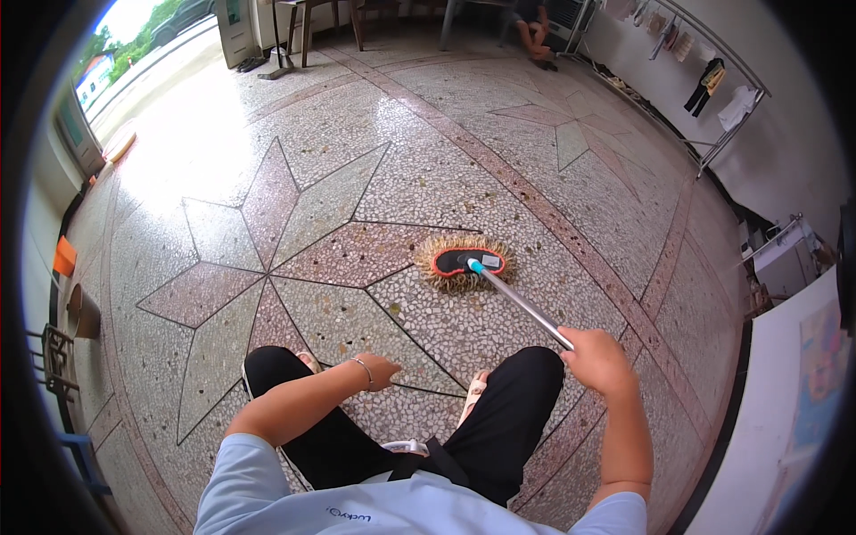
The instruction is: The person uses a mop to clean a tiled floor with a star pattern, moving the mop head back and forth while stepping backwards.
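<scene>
My right hand (600, 361) grips the metal handle (528, 307) of a mop with a teal joint (475, 265). The mop's oval head (447, 262), with a shaggy tan fringe and a red-edged black top, rests on the terrazzo floor (428, 321). A pale tag sits on that black top. Above the floor between my knees is my left hand (381, 372), near my left knee and apart from the mop. No object shows in it, but its fingers are partly hidden. A bracelet (364, 371) circles that wrist.
I sit with knees apart. A person (531, 30) sits at the far back. Along the right wall stands a metal drying rack (725, 50) with clothes. A broom and dustpan (277, 63) stand near the bright doorway. A brown bin (83, 311) is at the left wall.
</scene>
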Demonstrator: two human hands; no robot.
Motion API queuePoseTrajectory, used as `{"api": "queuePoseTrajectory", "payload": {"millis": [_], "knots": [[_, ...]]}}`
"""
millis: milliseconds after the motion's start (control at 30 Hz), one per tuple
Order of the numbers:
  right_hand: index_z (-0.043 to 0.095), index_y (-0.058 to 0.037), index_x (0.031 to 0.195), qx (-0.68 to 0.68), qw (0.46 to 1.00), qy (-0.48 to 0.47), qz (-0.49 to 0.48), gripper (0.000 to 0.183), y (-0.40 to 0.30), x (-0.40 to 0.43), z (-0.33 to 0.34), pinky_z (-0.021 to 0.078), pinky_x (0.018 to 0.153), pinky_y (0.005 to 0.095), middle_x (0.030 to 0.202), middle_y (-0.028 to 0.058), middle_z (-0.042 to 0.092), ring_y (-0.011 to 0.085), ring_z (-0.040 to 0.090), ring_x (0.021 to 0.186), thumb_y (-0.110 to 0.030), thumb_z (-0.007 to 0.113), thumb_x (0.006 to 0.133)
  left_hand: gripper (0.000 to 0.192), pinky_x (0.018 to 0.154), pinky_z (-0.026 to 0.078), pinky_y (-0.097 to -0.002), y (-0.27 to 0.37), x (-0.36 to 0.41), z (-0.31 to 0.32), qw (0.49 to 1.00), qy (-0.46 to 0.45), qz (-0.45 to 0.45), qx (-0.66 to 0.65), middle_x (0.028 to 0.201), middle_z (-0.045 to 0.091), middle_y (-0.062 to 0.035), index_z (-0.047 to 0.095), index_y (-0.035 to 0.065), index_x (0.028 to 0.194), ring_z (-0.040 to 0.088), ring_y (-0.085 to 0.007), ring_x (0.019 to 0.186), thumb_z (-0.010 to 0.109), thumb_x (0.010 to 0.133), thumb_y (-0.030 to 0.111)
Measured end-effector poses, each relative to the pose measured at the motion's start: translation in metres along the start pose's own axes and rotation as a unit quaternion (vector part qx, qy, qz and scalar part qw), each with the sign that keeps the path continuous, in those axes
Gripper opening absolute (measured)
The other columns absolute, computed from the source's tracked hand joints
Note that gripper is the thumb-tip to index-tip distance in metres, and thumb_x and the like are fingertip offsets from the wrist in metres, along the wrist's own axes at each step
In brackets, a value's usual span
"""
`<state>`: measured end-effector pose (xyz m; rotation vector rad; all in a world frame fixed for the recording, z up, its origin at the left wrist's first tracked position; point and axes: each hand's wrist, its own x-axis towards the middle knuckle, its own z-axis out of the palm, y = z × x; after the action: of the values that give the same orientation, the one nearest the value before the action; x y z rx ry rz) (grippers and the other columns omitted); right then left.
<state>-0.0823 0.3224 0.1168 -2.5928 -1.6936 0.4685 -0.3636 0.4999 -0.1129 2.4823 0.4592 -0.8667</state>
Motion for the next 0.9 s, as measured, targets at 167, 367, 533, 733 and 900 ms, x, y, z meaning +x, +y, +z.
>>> {"api": "queuePoseTrajectory", "payload": {"millis": [167,367,533,733,900], "knots": [[0.061,-0.0092,0.099,0.061,0.997,0.009,0.037,0.026,-0.002,-0.022,-0.014,0.0467,0.071,0.0411,0.084,0.0159,0.062,0.0331,0.059,0.078,-0.012,0.062,0.073,0.047,0.071,0.047,-0.0444,-0.013,0.005,-0.003,0.998,-0.01,-0.026,0.059,0.101,0.061,-0.0128,0.042,0.017,0.126,0.059,-0.0295,0.092,0.051,0.081,0.031],[0.063,-0.0072,0.093,0.041,0.997,0.039,0.043,0.021,-0.01,0.039,0.023,0.0473,0.071,0.0426,0.081,0.0171,0.061,0.0336,0.059,0.077,-0.013,0.06,0.073,0.048,0.07,0.047,-0.0413,0.046,-0.027,-0.06,0.995,0.056,0.043,0.077,0.098,0.061,-0.0117,0.038,0.0169,0.128,0.059,-0.0289,0.089,0.051,0.083,0.03],[0.062,-0.0029,0.086,-0.01,0.999,0.052,0.003,0.015,-0.046,0.12,0.05,0.0481,0.071,0.0422,0.083,0.0178,0.062,0.0341,0.06,0.078,-0.012,0.058,0.074,0.05,0.07,0.046,-0.0431,0.05,-0.036,-0.043,0.97,0.158,0.175,-0.064,0.099,0.059,-0.013,0.035,0.0141,0.13,0.058,-0.0318,0.086,0.051,0.084,0.025],[0.06,0.001,0.089,-0.07,0.997,0.043,0.005,0.018,-0.07,0.219,0.081,0.0493,0.071,0.042,0.085,0.0192,0.062,0.0338,0.061,0.081,-0.011,0.052,0.08,0.051,0.063,0.047,-0.0417,0.034,-0.017,-0.047,0.995,-0.001,0.094,0.028,0.09,0.062,-0.0113,0.038,0.0168,0.129,0.06,-0.0303,0.081,0.053,0.081,0.028],[0.051,0.0058,0.106,-0.079,0.997,0.007,-0.011,0.028,-0.107,0.215,0.11,0.0494,0.07,0.044,0.087,0.0227,0.061,0.0377,0.06,0.081,-0.01,0.041,0.084,0.05,0.063,0.048,-0.0405,0.008,-0.022,-0.078,0.994,0.105,0.04,-0.006,0.087,0.062,-0.0097,0.038,0.0196,0.129,0.061,-0.0284,0.081,0.052,0.083,0.032]]}}
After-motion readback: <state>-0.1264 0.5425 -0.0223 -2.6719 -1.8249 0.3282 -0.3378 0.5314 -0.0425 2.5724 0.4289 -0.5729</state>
